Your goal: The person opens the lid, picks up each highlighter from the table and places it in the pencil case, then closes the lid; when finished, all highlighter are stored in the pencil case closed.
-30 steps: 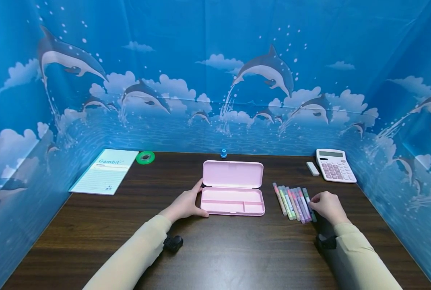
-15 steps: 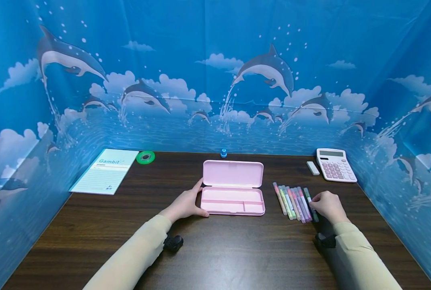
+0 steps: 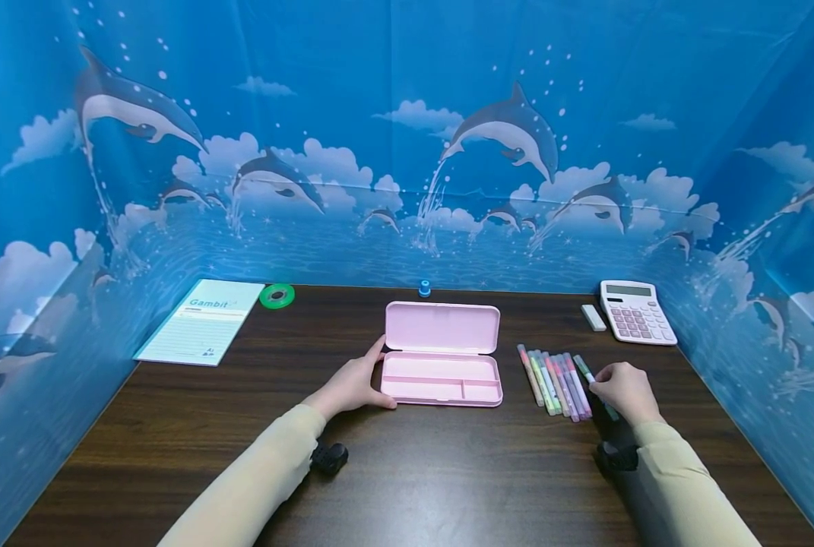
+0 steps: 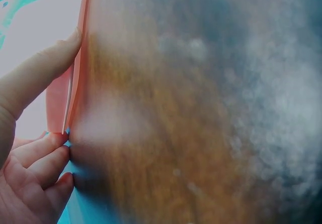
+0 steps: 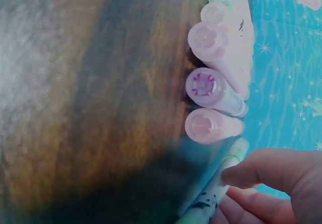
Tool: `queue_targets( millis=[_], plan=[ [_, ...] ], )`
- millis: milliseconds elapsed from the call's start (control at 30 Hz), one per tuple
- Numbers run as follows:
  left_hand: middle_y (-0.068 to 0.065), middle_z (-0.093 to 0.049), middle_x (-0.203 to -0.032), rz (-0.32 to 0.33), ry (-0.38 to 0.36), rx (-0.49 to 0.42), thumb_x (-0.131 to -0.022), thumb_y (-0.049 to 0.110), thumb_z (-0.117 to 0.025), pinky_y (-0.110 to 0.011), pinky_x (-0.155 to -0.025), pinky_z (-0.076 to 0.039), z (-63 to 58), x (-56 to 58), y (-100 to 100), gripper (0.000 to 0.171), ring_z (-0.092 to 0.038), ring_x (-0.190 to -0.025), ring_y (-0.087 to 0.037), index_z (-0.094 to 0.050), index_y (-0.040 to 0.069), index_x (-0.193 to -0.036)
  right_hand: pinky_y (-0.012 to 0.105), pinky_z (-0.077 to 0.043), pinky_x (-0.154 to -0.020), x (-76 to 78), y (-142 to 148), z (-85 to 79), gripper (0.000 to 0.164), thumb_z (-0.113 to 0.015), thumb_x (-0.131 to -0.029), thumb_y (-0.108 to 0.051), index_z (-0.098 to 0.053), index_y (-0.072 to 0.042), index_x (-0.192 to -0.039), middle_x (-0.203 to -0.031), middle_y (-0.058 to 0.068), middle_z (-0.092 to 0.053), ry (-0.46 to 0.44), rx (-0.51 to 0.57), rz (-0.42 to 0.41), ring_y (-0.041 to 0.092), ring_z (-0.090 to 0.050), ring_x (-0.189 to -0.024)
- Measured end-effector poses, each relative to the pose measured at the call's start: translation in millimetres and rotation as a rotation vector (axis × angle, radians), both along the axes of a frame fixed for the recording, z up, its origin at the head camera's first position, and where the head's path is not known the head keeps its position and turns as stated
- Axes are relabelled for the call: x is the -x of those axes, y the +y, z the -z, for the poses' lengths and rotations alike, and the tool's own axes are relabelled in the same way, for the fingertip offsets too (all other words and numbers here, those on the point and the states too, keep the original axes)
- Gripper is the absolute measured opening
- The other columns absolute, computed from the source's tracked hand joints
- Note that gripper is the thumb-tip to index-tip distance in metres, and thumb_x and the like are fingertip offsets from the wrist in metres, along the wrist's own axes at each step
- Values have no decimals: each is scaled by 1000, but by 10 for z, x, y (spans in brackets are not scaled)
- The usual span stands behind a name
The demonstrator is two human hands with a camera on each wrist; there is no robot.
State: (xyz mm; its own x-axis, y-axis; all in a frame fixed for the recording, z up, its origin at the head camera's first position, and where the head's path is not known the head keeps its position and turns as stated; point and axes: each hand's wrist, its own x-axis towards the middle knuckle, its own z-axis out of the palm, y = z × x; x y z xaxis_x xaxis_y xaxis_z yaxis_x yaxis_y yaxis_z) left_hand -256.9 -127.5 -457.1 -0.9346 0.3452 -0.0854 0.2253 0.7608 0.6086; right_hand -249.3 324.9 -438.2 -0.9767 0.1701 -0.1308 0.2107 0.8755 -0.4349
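Observation:
A pink pencil case (image 3: 422, 377) lies with its lid up on the dark table, showing divided compartments inside. My left hand (image 3: 353, 386) holds its left end, thumb at the front corner and fingers round the side; the left wrist view shows the thumb (image 4: 48, 70) against the pink edge. To the right, my right hand (image 3: 624, 391) pinches a green marker (image 3: 584, 368) between thumb and fingers. That marker (image 5: 217, 191) slants away from the row of pastel markers (image 3: 553, 384), which lie side by side just left of it.
A white calculator (image 3: 638, 312) and a white eraser (image 3: 593, 317) are at the back right. A small blue object (image 3: 424, 289) stands behind the case. At the back left lie a green tape roll (image 3: 277, 296) and a Gambit notepad (image 3: 201, 323).
The green marker has come away from the row to the right and turned to a steeper slant in my right hand. My left hand stays on the pencil case.

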Motion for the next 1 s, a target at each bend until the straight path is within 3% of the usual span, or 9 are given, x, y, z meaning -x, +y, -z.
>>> queue_targets(
  millis=[267,533,767,1000],
  plan=[
    [-13,-46,-143,-11,2,-6,-65,39,-86,-47,-105,-36,-31,-16,-12,122,-48,-127,-29,-7,10,-153,39,-45,-62,-8,-106,-52,18,-67,-81,-12,-65,5,-87,-79,17,-64,98,-25,-39,26,-52,-69],
    [-12,-46,-144,-15,5,14,-66,39,-86,-46,-106,-35,-42,-17,-33,121,-47,-128,-30,-7,10,-154,43,-48,-66,9,-348,-154,16,-69,-81,-12,-66,2,-88,-80,15,-65,207,-53,-142,25,-55,-70],
    [-12,-46,-144,-14,-5,21,-66,40,-86,-46,-106,-34,-41,-17,-33,121,-46,-129,-30,-8,9,-154,40,-47,-63,37,-588,-235,21,-74,-81,-18,-69,-2,-93,-83,13,-64,209,-69,-211,23,-55,-71],
    [-11,-47,-143,-11,-6,11,-66,40,-86,-47,-105,-36,-30,-12,-7,121,-47,-127,-30,-8,10,-154,36,-46,-57,90,-802,-240,13,-73,-79,-15,-71,-5,-88,-80,9,-63,259,-90,-265,21,-56,-70]
  ],
)
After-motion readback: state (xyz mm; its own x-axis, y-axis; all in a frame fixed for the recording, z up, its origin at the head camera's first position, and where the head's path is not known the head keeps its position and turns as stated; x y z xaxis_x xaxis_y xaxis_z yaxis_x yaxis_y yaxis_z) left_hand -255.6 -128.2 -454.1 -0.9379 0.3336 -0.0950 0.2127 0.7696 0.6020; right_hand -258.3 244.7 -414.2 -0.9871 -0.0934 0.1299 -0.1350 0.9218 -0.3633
